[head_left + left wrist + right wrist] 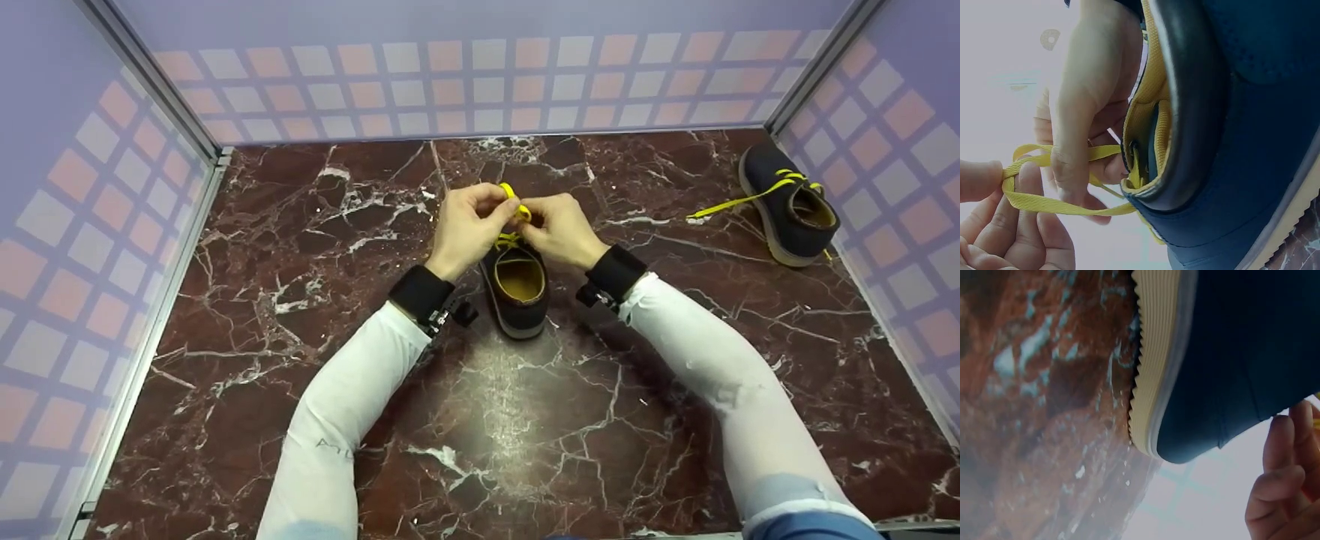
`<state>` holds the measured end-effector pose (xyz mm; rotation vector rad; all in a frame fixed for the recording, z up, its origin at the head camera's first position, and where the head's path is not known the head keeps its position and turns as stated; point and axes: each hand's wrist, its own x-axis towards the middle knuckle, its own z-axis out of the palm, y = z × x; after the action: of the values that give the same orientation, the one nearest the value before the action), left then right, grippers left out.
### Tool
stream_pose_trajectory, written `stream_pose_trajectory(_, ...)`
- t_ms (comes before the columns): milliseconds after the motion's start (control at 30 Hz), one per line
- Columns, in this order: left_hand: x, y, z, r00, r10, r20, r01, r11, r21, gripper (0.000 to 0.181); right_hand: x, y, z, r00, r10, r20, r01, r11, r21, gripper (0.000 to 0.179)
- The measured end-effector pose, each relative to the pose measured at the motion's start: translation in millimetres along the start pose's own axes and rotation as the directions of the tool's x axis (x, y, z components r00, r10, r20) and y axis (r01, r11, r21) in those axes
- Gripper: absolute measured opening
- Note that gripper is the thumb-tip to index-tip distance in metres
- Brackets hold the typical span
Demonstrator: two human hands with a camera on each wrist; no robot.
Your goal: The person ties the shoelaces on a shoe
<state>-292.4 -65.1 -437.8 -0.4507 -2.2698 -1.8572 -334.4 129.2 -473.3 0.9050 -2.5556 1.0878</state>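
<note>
A dark low shoe [517, 311] with a yellow lining stands on the marbled surface, heel toward me. Above its tongue, my left hand [469, 229] pinches a yellow shoelace [1072, 209] between thumb and fingers, pulling up a loop. My right hand [562, 229] faces it from the other side, thumb and fingers closed on the lace close to the left fingertips. In the left wrist view both hands meet at the lace beside the shoe collar [1193, 107]. The right wrist view shows the right hand's curled fingers [1280, 486] near the shoe's upper; the lace there is mostly cut off.
A second dark shoe [787, 206] with yellow laces stands at the back right, one lace end trailing left across the red-brown marbled surface [300, 300]. Tiled-pattern panels [487, 67] enclose the back and both sides. Black bands with small cameras circle both wrists.
</note>
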Motion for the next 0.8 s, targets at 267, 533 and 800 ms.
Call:
stream_pose_trajectory(267,-0.6,-5.6,0.9,1.000,0.001,-0.006,-0.001,0.999,-0.044,0.012,-2.4,-1,-1,0.996,0.090,0.011,-0.090,0.973,0.214,0.013)
stream_pose_trajectory(533,-2.2,-7.9,3.3,0.997,-0.058,-0.049,0.054,0.996,-0.066,0.011,1.6,-5,-2,0.938,0.346,0.035,-0.234,0.554,0.799,0.034)
stream_pose_trajectory(800,-1.6,-6.9,9.0,0.995,-0.090,-0.051,0.082,0.987,-0.138,0.013,10.6,-19,-3,0.852,0.524,0.013,-0.216,0.328,0.920,0.041)
